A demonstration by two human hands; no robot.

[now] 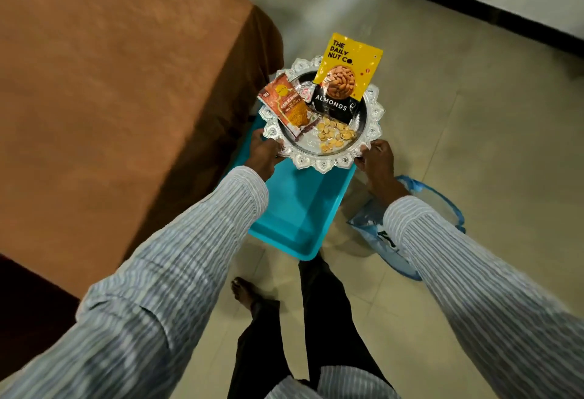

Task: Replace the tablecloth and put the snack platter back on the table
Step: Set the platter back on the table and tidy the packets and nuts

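1. Sleeves: striped, nearest the camera, both reaching forward over the floor.
2. Table: at left, already under a brown cloth that drapes past the corner beside the platter.
3. Left hand: fingers curl under the platter's near-left rim, thumb on top.
4. Platter: silver, scalloped, held level above a teal tub, off the table, just right of its corner.
5. Load: orange packet, almond pouch overhanging the far rim, loose nuts.
6. Right hand: pinches the near-right rim; fingertips hidden.
7. Bag: blue, on the floor at right.
8. Risk: both grips sit on the near edge, so a forward tilt would likely slide the pouch and nuts off; the rim may snag the draped corner.
9. Room: the tabletop at left appears open for a lift-and-shift.
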